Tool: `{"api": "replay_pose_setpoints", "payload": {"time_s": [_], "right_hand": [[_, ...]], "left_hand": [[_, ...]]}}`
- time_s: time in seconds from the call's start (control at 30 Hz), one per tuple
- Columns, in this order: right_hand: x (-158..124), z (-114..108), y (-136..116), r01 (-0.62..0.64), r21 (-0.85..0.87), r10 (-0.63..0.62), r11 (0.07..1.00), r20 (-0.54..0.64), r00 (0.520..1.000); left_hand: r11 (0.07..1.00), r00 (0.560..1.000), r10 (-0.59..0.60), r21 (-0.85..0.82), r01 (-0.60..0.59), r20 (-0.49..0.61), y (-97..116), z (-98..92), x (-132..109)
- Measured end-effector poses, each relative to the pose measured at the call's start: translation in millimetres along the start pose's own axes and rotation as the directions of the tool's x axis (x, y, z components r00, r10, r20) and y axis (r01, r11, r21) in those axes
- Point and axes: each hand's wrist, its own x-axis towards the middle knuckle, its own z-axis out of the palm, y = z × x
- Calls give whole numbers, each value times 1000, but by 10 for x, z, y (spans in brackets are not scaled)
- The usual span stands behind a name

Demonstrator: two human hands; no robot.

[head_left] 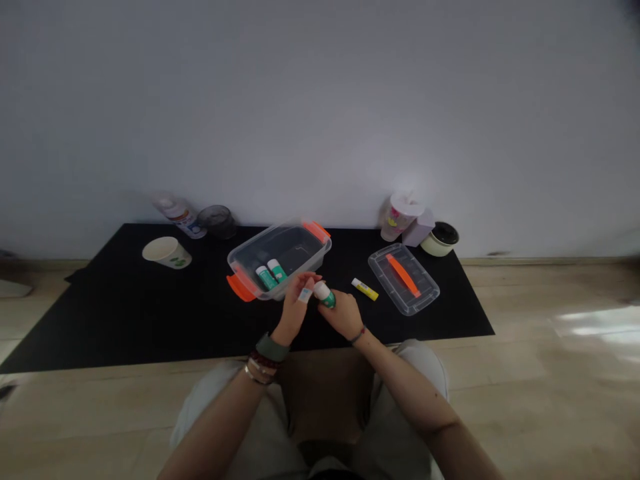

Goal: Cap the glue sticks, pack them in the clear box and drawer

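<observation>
No word, brand or number can be read: every label is too small and blurred. The centre tube (326, 296) and the two box tubes (267, 277) show only green-and-white bands — the yellow stick (365, 289), right of centre, and the bottle (181, 217), upper left, show illegible print.

This single view comes from a camera worn on the person's head, looking forward and tilted down from above and behind the hands. The forearms (215, 427) rise from the bottom edge, with the left hand (295, 303) and right hand (344, 315) just below the frame's centre, around a green-and-white tube (326, 295). A black mat (150, 320) spans the lower middle, a pale wall (320, 100) fills the upper half, and a wood floor (525, 373) shows at the lower right.
</observation>
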Motion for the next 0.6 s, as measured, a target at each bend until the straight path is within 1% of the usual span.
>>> {"api": "replay_pose_setpoints", "payload": {"time_s": [0.07,0.13,0.23,0.33,0.4,0.43,0.47,0.5,0.53,0.57,0.6], "right_hand": [[20,-15,51,-43,-20,43,999,-5,999],[20,-18,85,-67,-71,67,995,-6,998],[11,-20,93,-65,-104,66,992,8,998],[19,-30,92,-40,-38,41,998,46,998],[30,-31,112,-13,68,9,998,54,999],[33,-27,129,1,149,-9,989,52,999],[33,-20,148,8,250,-25,968,64,998],[29,-11,167,3,371,-45,929,105,993],[21,-2,185,-26,506,-76,862,179,981],[10,5,199,-81,640,-132,764,278,952],[-2,11,208,-159,747,-218,645,379,899]], "left_hand": [[995,996,-5,100,-4,84,-28,-30,-21],[989,988,-50,147,28,147,-45,-44,-39],[985,978,-107,151,81,176,-37,-37,-49],[987,974,-126,119,105,188,-4,-19,-48],[989,970,-132,91,115,205,25,-20,-45],[989,966,-136,79,121,220,42,-28,-43],[990,961,-139,70,126,240,61,-41,-39],[990,953,-141,64,128,268,81,-61,-33],[990,942,-138,58,126,305,100,-85,-24],[992,928,-129,47,121,350,117,-113,-12],[993,908,-115,30,113,402,130,-141,1]]}}
